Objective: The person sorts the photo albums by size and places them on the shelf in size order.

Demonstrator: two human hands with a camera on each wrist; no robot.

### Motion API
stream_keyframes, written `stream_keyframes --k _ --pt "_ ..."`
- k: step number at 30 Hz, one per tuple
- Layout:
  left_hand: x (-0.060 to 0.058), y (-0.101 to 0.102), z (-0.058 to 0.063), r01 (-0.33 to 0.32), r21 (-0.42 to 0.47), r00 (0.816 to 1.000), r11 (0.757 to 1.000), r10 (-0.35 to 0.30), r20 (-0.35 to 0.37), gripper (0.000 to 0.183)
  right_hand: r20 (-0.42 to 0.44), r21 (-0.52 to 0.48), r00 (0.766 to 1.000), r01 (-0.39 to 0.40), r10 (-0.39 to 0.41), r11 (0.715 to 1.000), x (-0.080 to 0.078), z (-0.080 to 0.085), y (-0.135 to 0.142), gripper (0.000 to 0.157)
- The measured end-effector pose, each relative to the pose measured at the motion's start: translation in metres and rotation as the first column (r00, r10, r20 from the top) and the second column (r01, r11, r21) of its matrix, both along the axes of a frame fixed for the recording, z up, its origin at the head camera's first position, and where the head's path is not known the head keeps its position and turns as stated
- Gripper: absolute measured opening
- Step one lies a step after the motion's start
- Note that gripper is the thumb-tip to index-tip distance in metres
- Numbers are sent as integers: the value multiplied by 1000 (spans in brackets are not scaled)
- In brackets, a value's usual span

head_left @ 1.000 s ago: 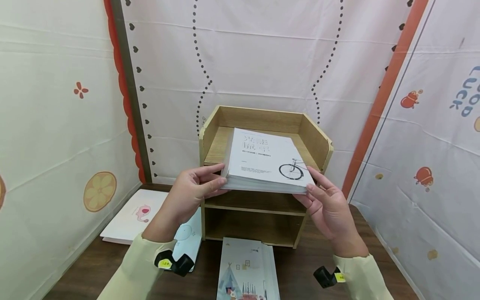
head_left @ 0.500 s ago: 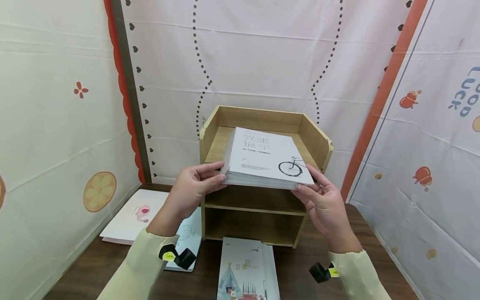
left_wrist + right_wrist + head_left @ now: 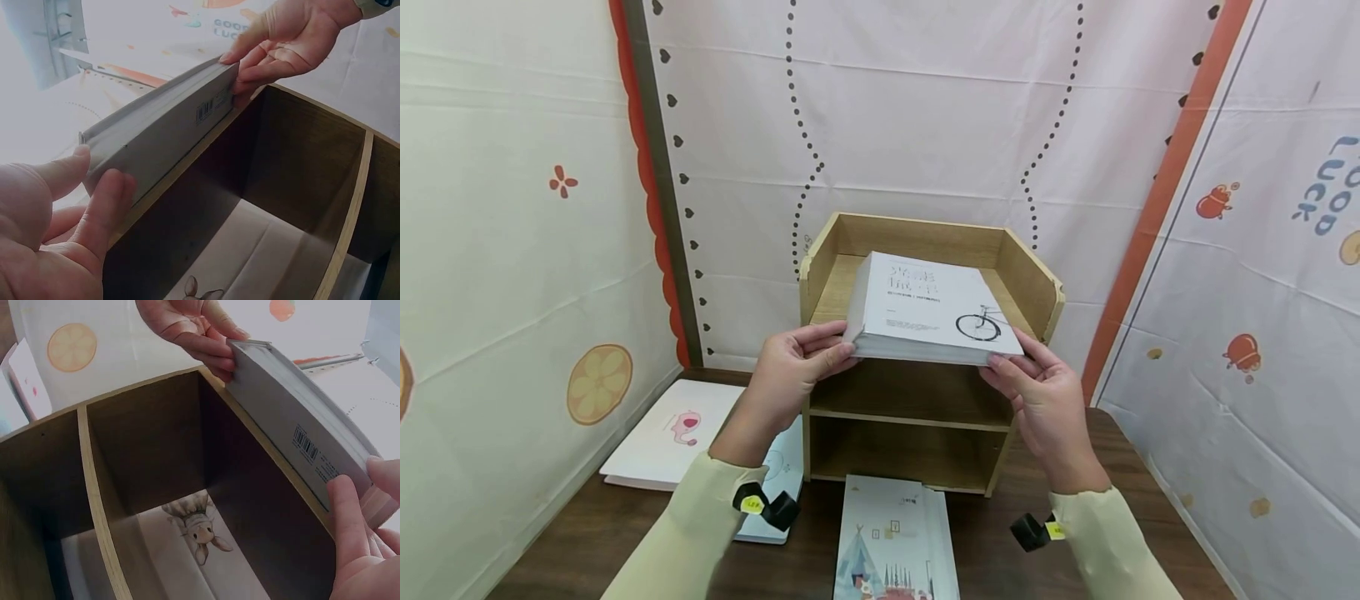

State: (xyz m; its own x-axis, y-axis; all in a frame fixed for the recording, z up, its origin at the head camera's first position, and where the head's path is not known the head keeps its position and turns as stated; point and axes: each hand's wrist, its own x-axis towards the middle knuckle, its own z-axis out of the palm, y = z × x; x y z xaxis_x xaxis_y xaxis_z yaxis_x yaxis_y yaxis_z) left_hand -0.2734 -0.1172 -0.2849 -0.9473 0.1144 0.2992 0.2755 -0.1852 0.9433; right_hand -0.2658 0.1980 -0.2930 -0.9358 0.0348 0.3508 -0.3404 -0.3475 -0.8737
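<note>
A thick white book [image 3: 917, 312] with a bicycle wheel on its cover lies over the top tier of a small wooden shelf [image 3: 917, 228]. My left hand [image 3: 790, 367] grips its near left corner, thumb above and fingers against the side and underneath. At the near right corner, my right hand [image 3: 1041, 400] pinches the book between thumb and fingers. A barcode [image 3: 306, 444] on the book shows in the right wrist view. Both wrist views show the book along the top board's front edge; whether its full weight rests there I cannot tell.
Two lower compartments [image 3: 902, 450] of the shelf face me. On the dark table [image 3: 1000, 550] lie a white book with a pink elephant [image 3: 655, 442], a pale blue book [image 3: 782, 475] and a book with a tent picture [image 3: 887, 533]. Printed cloth [image 3: 917, 108] hangs behind.
Both hands have pushed the book a little farther back over the top tier. My right hand has also shifted slightly left. The other books have stayed where they were.
</note>
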Motion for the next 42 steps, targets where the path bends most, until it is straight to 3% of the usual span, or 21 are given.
stream_keyframes --k 10,22,27,34,42 --pt "-5 2 -3 -15 28 999 1000 16 -29 44 -25 66 996 92 -91 994 -8 -2 -4 66" --pt "-9 2 -6 -60 -14 997 998 60 -39 43 -10 76 997 77 -77 994 -14 -2 -4 40" --pt "-12 4 -9 -78 34 996 996 79 -47 41 -3 78 996 85 -85 993 -15 -3 -8 44" --pt "-16 8 -16 -165 57 981 985 170 -92 35 -15 47 992 128 -127 991 -20 -5 -14 40" --pt "-21 17 -18 -249 138 957 959 266 -115 26 -59 6 968 246 -245 969 -28 -9 -22 31"
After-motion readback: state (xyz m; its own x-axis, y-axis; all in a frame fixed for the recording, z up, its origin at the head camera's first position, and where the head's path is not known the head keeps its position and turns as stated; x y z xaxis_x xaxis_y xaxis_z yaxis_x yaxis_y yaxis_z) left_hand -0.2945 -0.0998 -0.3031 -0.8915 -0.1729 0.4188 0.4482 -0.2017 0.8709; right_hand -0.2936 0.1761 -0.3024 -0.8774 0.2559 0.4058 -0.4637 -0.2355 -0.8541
